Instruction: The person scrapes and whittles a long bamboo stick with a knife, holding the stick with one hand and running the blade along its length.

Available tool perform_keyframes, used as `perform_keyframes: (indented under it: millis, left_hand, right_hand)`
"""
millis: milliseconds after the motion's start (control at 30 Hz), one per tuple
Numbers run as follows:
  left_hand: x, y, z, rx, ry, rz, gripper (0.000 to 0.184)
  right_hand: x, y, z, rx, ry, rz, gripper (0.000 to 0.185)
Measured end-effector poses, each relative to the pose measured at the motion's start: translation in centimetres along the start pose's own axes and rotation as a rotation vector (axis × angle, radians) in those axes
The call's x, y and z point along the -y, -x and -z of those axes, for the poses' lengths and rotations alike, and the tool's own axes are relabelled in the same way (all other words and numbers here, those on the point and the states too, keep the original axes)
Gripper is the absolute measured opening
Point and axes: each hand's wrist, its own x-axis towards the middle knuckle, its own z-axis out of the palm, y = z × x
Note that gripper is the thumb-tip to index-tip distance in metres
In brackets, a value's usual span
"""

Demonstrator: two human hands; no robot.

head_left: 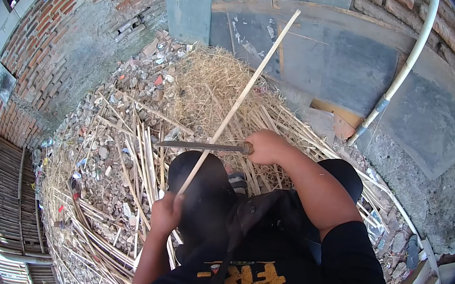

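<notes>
My left hand [166, 214] is closed around the lower end of a long pale bamboo strip [252, 82], which slants up and away to the right. A machete [198, 146] with a dark blade is in my right hand [268, 147], fingers wrapped round its handle. Its blade lies level and crosses the strip above my knee; whether the edge bites into the strip I cannot tell. Under the blade, the strip passes over my dark-clad left knee [204, 173].
Split bamboo strips [134, 159] lie to the left on stony rubble [104, 152]. A heap of shavings [206, 82] is ahead. Grey panels [333, 64] and a white pipe [407, 67] stand at the back right, a brick wall [95, 18] at the left, a bamboo screen [1, 182] lower left.
</notes>
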Motion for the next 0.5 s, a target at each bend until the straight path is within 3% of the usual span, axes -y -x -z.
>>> perform_keyframes:
  millis: [233, 333, 500]
  left_hand:
    - [0.1, -0.1, 0.1, 0.003, -0.023, -0.009, 0.031]
    - [0.0, 0.1, -0.1, -0.059, 0.004, -0.014, 0.040]
    - [0.2, 0.4, 0.0, -0.021, -0.002, 0.013, 0.032]
  right_hand:
    - [-0.3, -0.7, 0.7, 0.037, 0.003, 0.005, 0.021]
    - [-1.3, -1.0, 0.5, 0.043, -0.022, -0.001, 0.023]
    - [-3.6, -0.6, 1.6, 0.001, -0.108, -0.063, 0.022]
